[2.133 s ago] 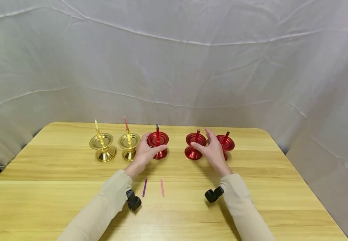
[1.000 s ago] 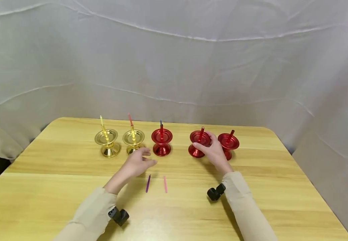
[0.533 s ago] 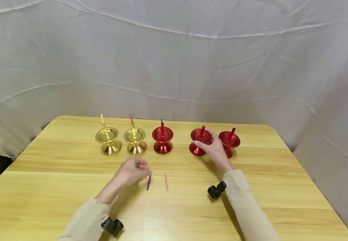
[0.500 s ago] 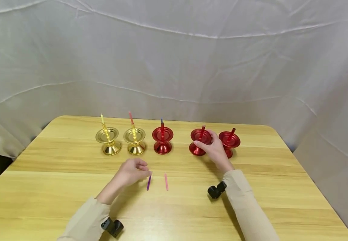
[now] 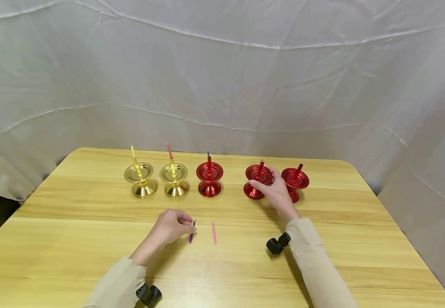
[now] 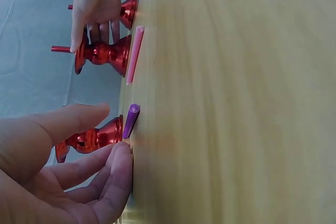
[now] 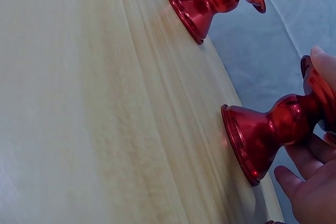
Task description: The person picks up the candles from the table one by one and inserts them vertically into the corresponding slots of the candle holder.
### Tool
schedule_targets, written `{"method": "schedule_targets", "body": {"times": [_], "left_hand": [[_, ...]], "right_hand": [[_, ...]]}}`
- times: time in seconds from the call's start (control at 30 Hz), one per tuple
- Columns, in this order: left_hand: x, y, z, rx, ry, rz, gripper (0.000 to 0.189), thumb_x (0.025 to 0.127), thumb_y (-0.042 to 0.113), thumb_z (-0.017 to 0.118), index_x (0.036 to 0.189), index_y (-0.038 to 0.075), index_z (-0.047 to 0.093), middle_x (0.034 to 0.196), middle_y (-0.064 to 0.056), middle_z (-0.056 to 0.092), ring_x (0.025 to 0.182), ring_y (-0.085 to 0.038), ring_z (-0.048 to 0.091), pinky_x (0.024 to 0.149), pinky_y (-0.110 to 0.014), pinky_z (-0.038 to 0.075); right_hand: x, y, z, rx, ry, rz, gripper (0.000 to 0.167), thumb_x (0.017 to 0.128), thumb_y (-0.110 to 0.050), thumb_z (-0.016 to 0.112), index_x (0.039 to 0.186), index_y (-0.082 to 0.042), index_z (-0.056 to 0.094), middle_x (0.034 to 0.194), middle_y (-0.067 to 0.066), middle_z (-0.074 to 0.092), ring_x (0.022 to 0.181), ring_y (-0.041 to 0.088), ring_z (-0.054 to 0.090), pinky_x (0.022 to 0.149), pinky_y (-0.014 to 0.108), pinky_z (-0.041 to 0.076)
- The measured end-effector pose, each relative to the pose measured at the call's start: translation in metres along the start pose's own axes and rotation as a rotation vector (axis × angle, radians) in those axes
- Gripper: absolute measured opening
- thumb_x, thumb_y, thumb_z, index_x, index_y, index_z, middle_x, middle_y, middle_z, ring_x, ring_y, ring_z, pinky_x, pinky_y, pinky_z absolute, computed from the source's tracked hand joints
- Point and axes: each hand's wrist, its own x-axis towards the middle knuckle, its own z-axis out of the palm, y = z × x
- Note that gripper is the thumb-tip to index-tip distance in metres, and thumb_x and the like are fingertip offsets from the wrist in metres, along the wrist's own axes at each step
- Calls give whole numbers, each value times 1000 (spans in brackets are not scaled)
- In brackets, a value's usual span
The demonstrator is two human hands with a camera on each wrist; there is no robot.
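Note:
My left hand (image 5: 172, 226) is low over the table at a purple candle (image 5: 191, 238), with its thumb overlapping it in the head view. The left wrist view shows the thumb and the bent fingers apart, fingertips right beside the near end of the purple candle (image 6: 131, 121). To its right lies a pink candle (image 5: 214, 233). My right hand (image 5: 278, 194) holds a red candle holder (image 5: 252, 191) by its dish, thumb at the front rim and fingers round the back. That holder's base stands on the table in the right wrist view, and its tube (image 5: 260, 168) has no candle.
Two gold candle holders (image 5: 143, 189) with a yellow candle (image 5: 132, 152) and a red-pink candle (image 5: 169, 149) stand at the left. A red holder (image 5: 209, 189) with a blue candle (image 5: 209, 154) is mid-row. Another red holder (image 5: 301, 181) stands right. Grey cloth (image 5: 222, 85) hangs behind.
My left hand has left the middle red holder and come down toward me to the purple candle. The right hand stays at its red holder. The head view has shifted slightly.

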Motion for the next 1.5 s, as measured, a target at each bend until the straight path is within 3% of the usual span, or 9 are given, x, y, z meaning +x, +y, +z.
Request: {"method": "schedule_targets", "body": {"times": [0.3,0.47,0.63,0.83,0.97,1.13,1.27,1.5], "left_hand": [[4,3,8,125,34,80,20,68,6,83,82,1,70,71,0,62,64,-14,56,58,-27,48],[5,4,9,125,45,130,15,67,-6,73,79,0,67,70,-2,63,62,-14,56,56,-26,49],[5,1,6,63,47,138,11,73,-8,66,81,0,69,68,-1,63,60,-12,56,53,-24,47],[9,3,0,-132,-5,88,16,84,-6,65,99,-6,70,78,-8,66,62,-15,56,50,-22,45],[15,7,-8,-304,-32,75,27,89,-9,57,116,-12,61,96,-20,64,77,-23,60,63,-25,52],[22,12,-14,-444,-35,63,34,92,-11,50,126,-13,53,114,-27,57,99,-31,58,81,-26,53],[25,17,-12,-493,-4,92,33,92,-12,49,124,-14,53,117,-28,54,101,-32,56,85,-24,52],[31,39,3,-407,146,222,27,89,-10,58,116,-10,60,107,-21,61,95,-25,58,81,-26,50]], "right_hand": [[1,-1,-2,-7,9,-11,83,84,-27,77,148,-5,30,142,20,42,129,31,43,108,42,36],[2,-2,-4,-23,14,-9,84,84,-29,77,148,-4,29,144,19,40,129,31,42,109,43,34],[1,-2,-3,-19,2,-1,84,84,-29,77,148,-5,29,144,19,40,129,31,42,109,43,34],[1,-4,-1,-25,4,-4,86,84,-32,76,149,-5,27,146,19,37,131,31,40,109,44,33],[1,-5,0,-20,6,-6,87,84,-32,76,150,-5,26,146,19,36,132,32,40,109,44,33],[0,-3,-1,-17,14,-4,85,84,-31,77,149,-5,27,146,19,37,131,31,40,109,44,34],[-1,-2,0,-41,21,-5,86,84,-32,77,149,-5,27,146,19,37,130,33,41,108,45,34],[-3,1,0,-73,34,8,87,83,-35,76,149,-6,27,146,19,37,130,33,41,108,46,34]]}}
